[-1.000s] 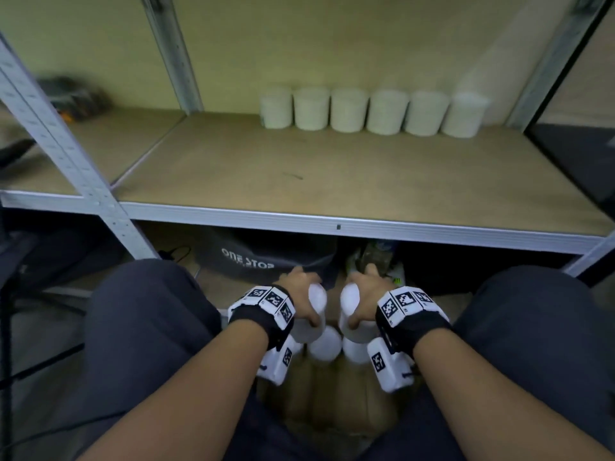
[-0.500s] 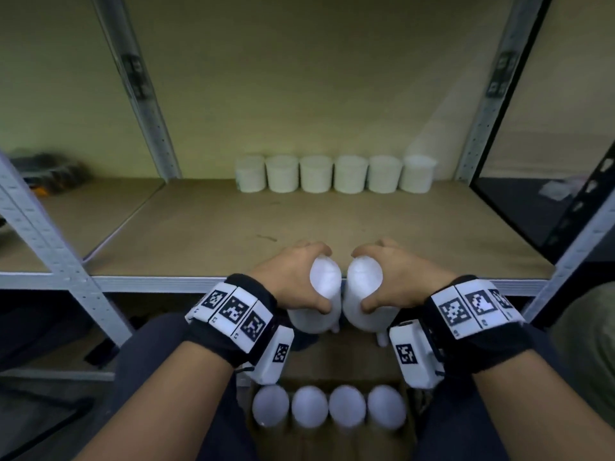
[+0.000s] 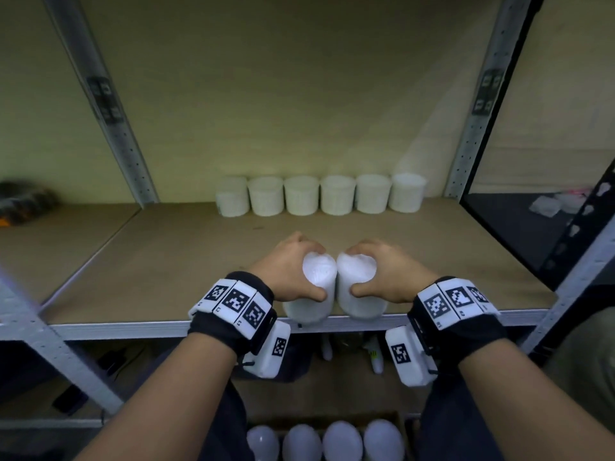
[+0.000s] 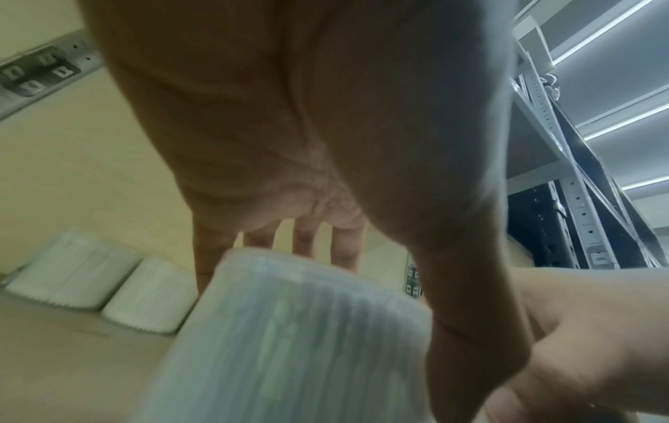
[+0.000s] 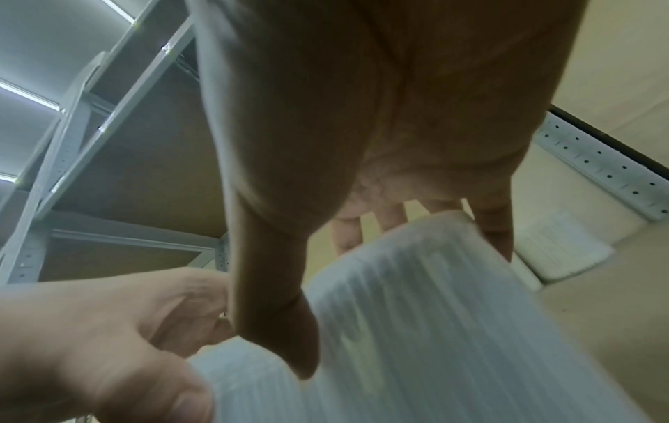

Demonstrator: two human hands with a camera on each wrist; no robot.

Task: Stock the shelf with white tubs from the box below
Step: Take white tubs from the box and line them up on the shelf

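My left hand (image 3: 293, 271) grips a white tub (image 3: 312, 287) from above, fingers and thumb curled round its top. My right hand (image 3: 382, 271) holds a second white tub (image 3: 359, 287) the same way. Both tubs touch side by side over the front edge of the wooden shelf (image 3: 199, 261). In the left wrist view the ribbed tub (image 4: 297, 329) fills the lower frame under my left hand (image 4: 326, 200). The right wrist view shows the other tub (image 5: 416, 314) beneath my right hand (image 5: 398, 186). A row of several white tubs (image 3: 319, 194) stands along the shelf's back.
The box (image 3: 401, 424) below, between my legs, holds several more white tubs (image 3: 322, 440). Grey metal uprights (image 3: 109, 104) frame the shelf bay on both sides. A metal rail (image 3: 133, 327) runs along the shelf's front edge. Dark clutter sits on the neighbouring shelf at far left (image 3: 23, 201).
Both hands have risen from the box with a tub each and moved forward up to the shelf's front edge. My head has tilted up.
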